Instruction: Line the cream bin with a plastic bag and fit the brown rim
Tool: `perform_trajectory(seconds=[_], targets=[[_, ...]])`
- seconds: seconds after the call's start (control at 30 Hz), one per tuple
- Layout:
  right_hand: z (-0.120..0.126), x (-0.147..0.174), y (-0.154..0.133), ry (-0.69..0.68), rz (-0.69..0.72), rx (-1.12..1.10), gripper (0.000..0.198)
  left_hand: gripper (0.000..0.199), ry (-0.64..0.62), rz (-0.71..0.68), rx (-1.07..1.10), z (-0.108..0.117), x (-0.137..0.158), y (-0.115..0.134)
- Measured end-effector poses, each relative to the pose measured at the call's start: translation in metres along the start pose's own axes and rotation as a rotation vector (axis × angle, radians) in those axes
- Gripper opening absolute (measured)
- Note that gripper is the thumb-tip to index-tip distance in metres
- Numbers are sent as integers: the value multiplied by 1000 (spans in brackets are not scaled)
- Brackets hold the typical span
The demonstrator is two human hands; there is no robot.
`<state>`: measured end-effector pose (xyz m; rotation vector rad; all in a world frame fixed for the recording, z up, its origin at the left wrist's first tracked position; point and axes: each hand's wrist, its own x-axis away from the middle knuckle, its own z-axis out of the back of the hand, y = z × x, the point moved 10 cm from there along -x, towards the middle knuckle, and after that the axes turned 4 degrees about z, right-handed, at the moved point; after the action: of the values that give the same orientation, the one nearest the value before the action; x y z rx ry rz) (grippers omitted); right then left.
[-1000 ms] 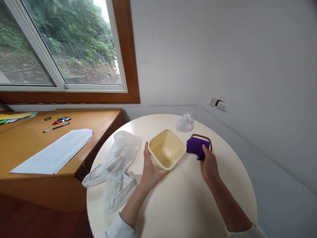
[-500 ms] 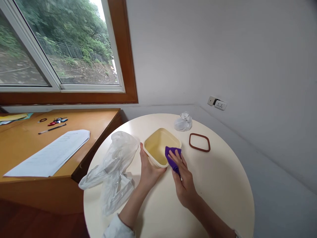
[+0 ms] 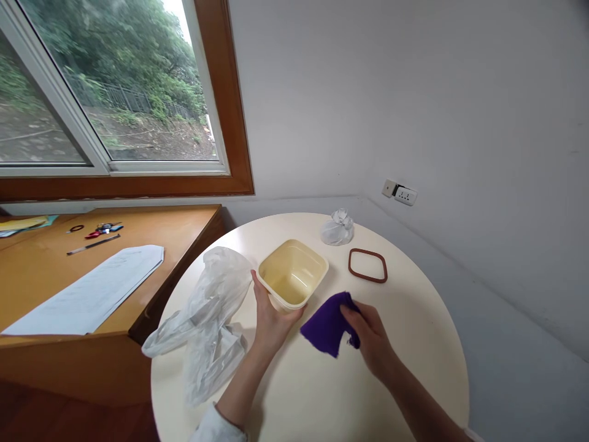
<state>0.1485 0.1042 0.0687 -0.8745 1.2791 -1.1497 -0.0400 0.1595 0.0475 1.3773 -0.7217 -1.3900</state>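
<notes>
A pale yellow plastic container (image 3: 294, 270), square with rounded corners and without a lid, is tilted toward me. My left hand (image 3: 272, 319) grips its near left side, thumb along the left wall and fingers beneath the near corner. Pinched in my right hand (image 3: 370, 334) is a purple cloth (image 3: 327, 325), which hangs spread out to the left, apart from the container. To the right on the table lies a reddish-brown ring-shaped gasket (image 3: 368, 265), square with rounded corners.
On the round cream table (image 3: 405, 344) lie a crumpled white plastic bag (image 3: 216, 307) at the left and a small knotted bag (image 3: 338, 228) at the back. A wooden desk (image 3: 184, 230) at the left holds papers (image 3: 87, 291), a pen (image 3: 93, 244) and keys (image 3: 105, 229).
My right hand has drawn the purple cloth away from the container's rim, down and to the right, and the cloth now hangs more open. My left hand still holds the container.
</notes>
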Motion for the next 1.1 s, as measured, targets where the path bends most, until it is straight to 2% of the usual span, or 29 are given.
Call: perform_trajectory(seconds=[0.07, 0.2, 0.27, 0.37, 0.5, 0.73, 0.93, 1.1], targets=[[17, -7, 25, 71, -164, -78, 39, 118, -26, 11, -37, -2, -2, -2], [25, -25, 64, -8, -367, -215, 31, 116, -40, 28, -56, -4, -3, -8], [29, -32, 82, -16, -424, -247, 27, 113, -17, 26, -63, -4, -1, -11], [37, -37, 111, 53, -474, -285, 23, 102, 23, 8, -98, -4, 0, -12], [38, -36, 140, 74, -514, -306, 20, 92, 44, -30, -171, -3, -1, -9], [36, -36, 146, 60, -502, -301, 18, 64, 70, -84, -305, 1, -5, -11], [30, -37, 143, -12, -470, -254, 21, 62, 125, -74, -298, 6, -7, -24], [28, -38, 143, -29, -453, -249, 21, 63, 144, 4, -266, 9, -4, -31]])
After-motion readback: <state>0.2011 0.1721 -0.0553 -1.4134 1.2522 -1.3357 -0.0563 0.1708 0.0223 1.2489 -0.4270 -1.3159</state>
